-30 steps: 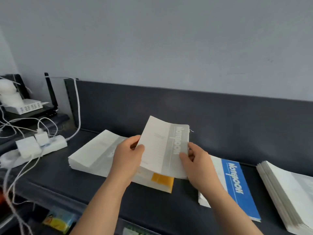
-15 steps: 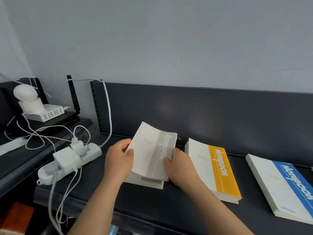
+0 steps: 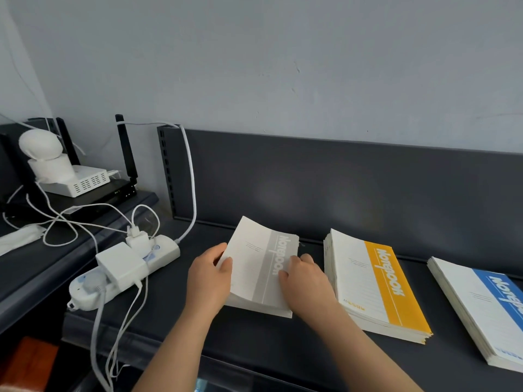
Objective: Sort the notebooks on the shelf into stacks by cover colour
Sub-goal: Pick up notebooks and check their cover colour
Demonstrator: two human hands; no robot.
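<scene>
A grey-striped notebook (image 3: 256, 260) lies on top of a low grey stack (image 3: 261, 306) at the left of the dark shelf (image 3: 254, 343). My left hand (image 3: 210, 278) holds its left edge, thumb on the cover. My right hand (image 3: 304, 281) grips its right edge, fingers curled over the grey stripe. To the right sits a stack of yellow-striped notebooks (image 3: 376, 284). Further right, a stack of blue-striped notebooks (image 3: 486, 306) is cut off by the frame edge.
A white power strip (image 3: 124, 267) with plugged adapters and loose cables lies at the shelf's left end. Beyond it, on a lower dark ledge, stand a white box (image 3: 77, 182), a black router (image 3: 113, 190) and a white camera (image 3: 42, 154). The shelf's back panel (image 3: 339, 188) rises behind the stacks.
Both hands have lowered the grey notebook from a raised tilt onto the grey stack. The view has swung left, bringing the yellow and blue stacks to the right.
</scene>
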